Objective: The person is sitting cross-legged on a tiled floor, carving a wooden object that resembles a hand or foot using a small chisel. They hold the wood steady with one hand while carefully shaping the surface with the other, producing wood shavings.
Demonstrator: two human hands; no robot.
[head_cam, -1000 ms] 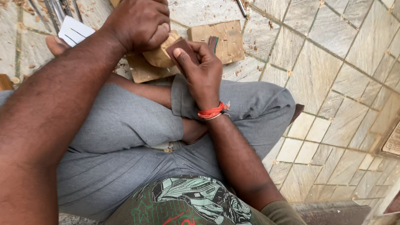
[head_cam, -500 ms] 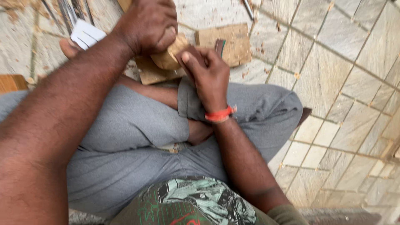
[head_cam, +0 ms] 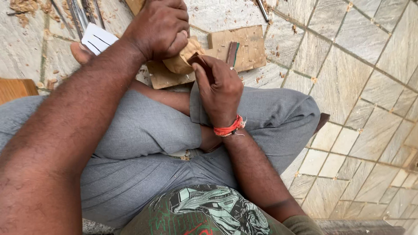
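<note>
Clearly, left hand (head_cam: 159, 28) clamps the wood block (head_cam: 183, 61) while right hand (head_cam: 217, 87) pinches a chisel (head_cam: 196, 58); slipping could cut fingers.

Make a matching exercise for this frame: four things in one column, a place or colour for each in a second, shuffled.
1. left hand
2. wristband
3. white card
4. board

a. orange-red
b. lying flat on the tiles past the knees
c. gripping the wood block from above
d. beside the bare foot, marked with dark lines

Pairs: 1-c, 2-a, 3-d, 4-b
</note>
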